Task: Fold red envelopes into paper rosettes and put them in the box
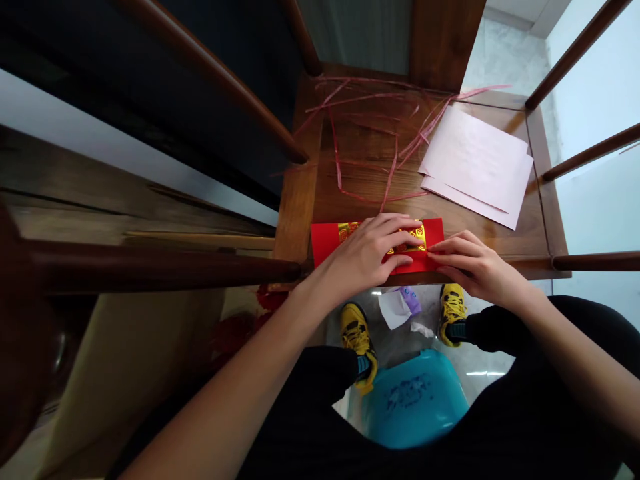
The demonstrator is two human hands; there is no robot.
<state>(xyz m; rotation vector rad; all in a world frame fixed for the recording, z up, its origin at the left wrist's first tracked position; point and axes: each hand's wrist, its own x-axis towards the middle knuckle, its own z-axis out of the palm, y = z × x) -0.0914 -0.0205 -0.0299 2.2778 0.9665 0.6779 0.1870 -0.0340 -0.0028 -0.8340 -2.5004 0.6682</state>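
Note:
A red envelope (325, 240) with gold printing lies lengthwise along the front edge of the wooden seat (365, 147). Across its middle rests my left hand (370, 250), palm down with the fingers stretched out, covering much of the gold pattern. At the envelope's right end, my right hand (473, 263) has thumb and fingertips pinched together on the lower right edge. The right fingertips sit just right of the left ones. What lies beneath the left palm is hidden.
Two overlapping pale pink sheets (477, 157) lie at the seat's right. Pink plastic strips (337, 157) are strewn over the back. Wooden spindles (585, 50) flank the seat. Below are yellow shoes (356, 333), a teal plastic stool (420, 400) and white paper (393, 310).

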